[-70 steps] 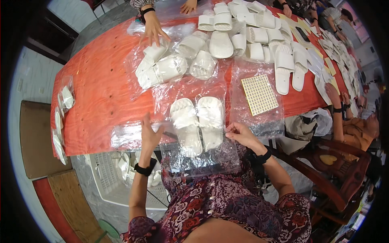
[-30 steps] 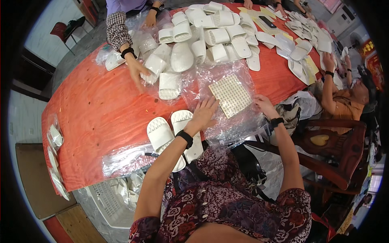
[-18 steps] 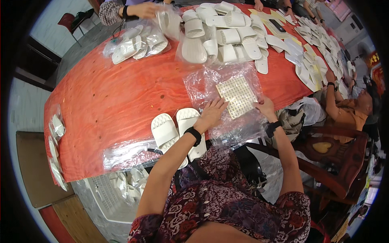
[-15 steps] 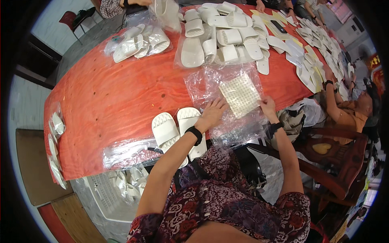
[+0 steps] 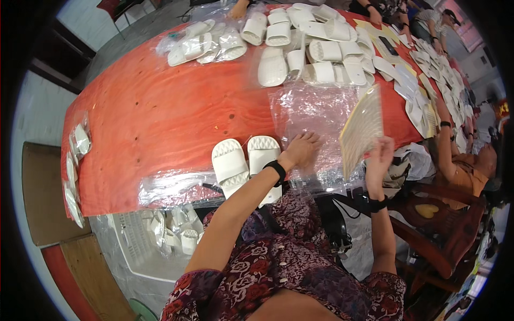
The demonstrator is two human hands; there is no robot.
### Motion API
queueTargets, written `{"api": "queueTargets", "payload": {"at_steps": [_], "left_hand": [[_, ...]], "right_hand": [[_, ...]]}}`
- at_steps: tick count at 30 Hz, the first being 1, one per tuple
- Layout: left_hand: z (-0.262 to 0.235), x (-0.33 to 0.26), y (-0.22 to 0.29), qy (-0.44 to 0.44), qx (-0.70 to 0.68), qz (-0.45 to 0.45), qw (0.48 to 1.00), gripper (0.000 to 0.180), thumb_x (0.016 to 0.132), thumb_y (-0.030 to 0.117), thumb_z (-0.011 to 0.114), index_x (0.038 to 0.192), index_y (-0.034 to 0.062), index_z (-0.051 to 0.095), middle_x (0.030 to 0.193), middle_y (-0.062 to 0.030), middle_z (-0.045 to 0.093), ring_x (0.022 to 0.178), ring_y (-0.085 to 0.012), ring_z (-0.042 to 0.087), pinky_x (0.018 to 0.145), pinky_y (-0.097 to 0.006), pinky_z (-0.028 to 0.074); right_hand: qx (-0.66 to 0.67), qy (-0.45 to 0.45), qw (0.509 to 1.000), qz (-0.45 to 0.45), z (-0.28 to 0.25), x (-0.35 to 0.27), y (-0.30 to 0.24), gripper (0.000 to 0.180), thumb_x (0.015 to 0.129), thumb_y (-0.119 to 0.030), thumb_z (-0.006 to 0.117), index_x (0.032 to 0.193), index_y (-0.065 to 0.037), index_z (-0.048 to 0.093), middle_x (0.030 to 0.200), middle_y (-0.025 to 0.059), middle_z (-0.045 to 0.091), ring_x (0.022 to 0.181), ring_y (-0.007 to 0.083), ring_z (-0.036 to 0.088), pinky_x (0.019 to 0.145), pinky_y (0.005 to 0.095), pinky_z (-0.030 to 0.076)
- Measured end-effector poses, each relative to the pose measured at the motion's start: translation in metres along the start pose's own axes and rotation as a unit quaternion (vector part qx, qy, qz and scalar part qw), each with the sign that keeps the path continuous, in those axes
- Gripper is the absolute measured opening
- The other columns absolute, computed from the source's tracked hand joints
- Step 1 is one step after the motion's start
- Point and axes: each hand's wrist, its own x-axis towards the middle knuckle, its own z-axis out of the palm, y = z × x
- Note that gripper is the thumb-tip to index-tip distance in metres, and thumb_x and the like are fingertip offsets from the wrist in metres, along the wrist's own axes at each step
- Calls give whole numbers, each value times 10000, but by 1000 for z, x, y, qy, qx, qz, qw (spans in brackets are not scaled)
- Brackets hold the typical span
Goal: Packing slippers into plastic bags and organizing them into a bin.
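Note:
My right hand pinches the lower right edge of a pale yellowish sheet covered in rows of small marks, like a sticker sheet. The sheet is tilted up on edge above the table and slightly blurred. My left hand lies flat, fingers stretched out, on clear plastic bags spread over the tabletop. Just left of it, a pair of white slides, the left slide and the right slide, stands at the near table edge. My left forearm covers part of the right slide.
The red table bears a pile of white slides at the far side and bagged slides at far left. More bagged slides line the left edge. A white crate stands below. Other people sit or stand along the right.
My right hand has lifted the sheet off the plastic bags and swung it right, onto its edge. My left hand stays on the plastic. A person's hand at the far left has lowered a bagged slide.

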Motion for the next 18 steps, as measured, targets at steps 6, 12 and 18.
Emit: {"api": "queueTargets", "payload": {"at_steps": [6,12,18], "left_hand": [[-9,-16,1,128,-90,-20,988,483,739,103,577,1213,90,489,1234,-136,477,1211,-294,389,1025,-412,286],[-72,-101,3,133,-49,-100,985,397,738,122,612,1129,80,555,1153,-150,536,1089,-324,474,930,-435,369],[-81,-188,-59,202,-13,-308,930,312,744,181,641,1033,68,614,1052,-178,593,996,-342,530,877,-409,414]], "right_hand": [[-66,-60,995,54,40,-14,119,37,863,-17,495,899,-27,488,866,26,493,799,113,472,739,248,401],[-259,-9,965,34,40,-4,157,188,807,-20,529,995,-27,537,1020,157,512,939,283,487,778,361,403],[-348,-76,924,-140,82,-8,46,238,756,-45,583,992,-46,547,993,138,526,977,307,466,856,416,357]]}}
